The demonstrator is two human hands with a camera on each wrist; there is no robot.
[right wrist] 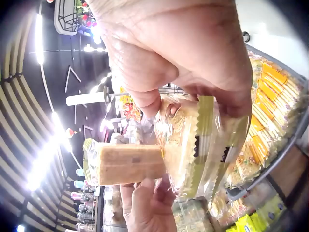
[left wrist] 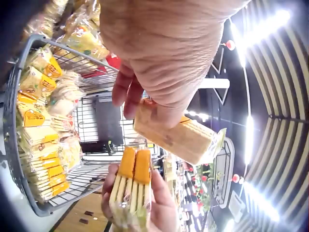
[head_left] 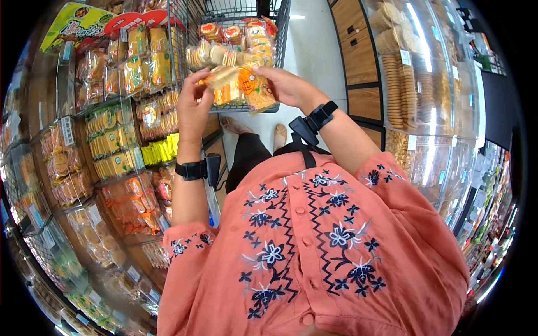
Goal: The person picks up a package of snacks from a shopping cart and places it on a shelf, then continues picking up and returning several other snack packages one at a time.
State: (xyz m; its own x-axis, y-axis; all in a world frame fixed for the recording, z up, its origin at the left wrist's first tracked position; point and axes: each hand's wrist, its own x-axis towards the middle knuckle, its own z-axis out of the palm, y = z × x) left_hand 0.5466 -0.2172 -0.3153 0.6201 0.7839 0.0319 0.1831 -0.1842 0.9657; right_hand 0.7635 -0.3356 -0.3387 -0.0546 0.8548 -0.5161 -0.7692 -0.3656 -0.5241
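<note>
While the left hand (head_left: pixel 192 103) pinches one wrapped biscuit pack (left wrist: pixel 174 140) and the right hand's (head_left: pixel 288 88) fingers grip a pair of packs (left wrist: pixel 128 164) above the shopping cart (left wrist: pixel 44 211), light pressure should prevent crumbling.

From my head, the widest view looks forward and steeply down over my shirt (head_left: pixel 308 224), with the cart (head_left: pixel 284 39) ahead. On my left wrist, the camera sits close behind my left fingers (left wrist: pixel 133 99), turned sideways, ceiling lights (left wrist: pixel 268 29) across the frame from the cart. The right wrist's camera, equally near my right fingers (right wrist: pixel 235 104), is also sideways, its lights again opposite the cart. All three share cart and packs (left wrist: pixel 174 137).
</note>
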